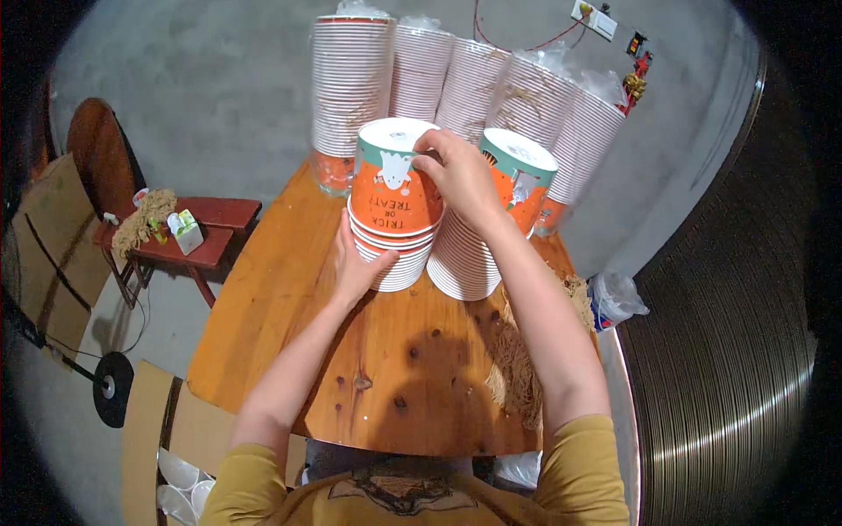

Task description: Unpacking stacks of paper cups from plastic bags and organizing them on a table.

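Observation:
Two stacks of upside-down paper buckets stand side by side on the wooden table. The left stack (pixel 396 210) has an orange top bucket with a green band, a white ghost figure and dark lettering. My left hand (pixel 358 267) curls around this stack low down, its thumb across the white rims. My right hand (pixel 454 171) is bent at the top bucket's upturned base, thumb and fingers closed on its right edge. Beside it, partly hidden by my right hand and forearm, stands the right stack (pixel 465 259), also with an orange and green bucket on top.
Several tall bucket stacks in clear plastic (pixel 353 83) line the table's far edge. Brown shredded paper (pixel 519 364) lies at the right of the wooden table (pixel 263 324). A red bench (pixel 206 248) stands left, and a ridged dark surface (pixel 719 351) rises at right.

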